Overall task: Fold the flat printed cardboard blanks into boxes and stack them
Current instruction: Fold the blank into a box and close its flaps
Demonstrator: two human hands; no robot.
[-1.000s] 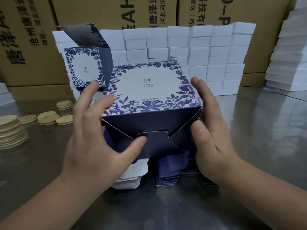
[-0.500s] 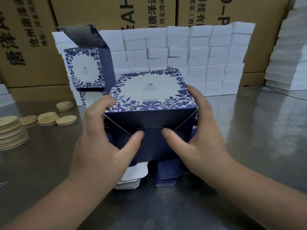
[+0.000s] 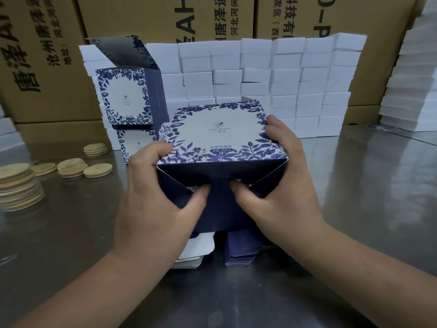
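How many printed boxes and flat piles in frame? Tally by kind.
Box being folded: 1, the held box, between left hand and right hand
Stacked boxes: 2, upper stacked box, lower stacked box
Flat piles: 2, white flat pile, navy flat pile
Total: 5

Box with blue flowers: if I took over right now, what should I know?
Left hand: grips the box on its left side, thumb pressing the end flaps.
Right hand: grips the right side, thumb on the flaps too.
Blanks: piled on the table, under the held box.
Done: a stack of two folded boxes at back left, the top one's lid open.
Left: the flaps look not quite locked, so press them home, add this box to the stack, then fold the blanks.
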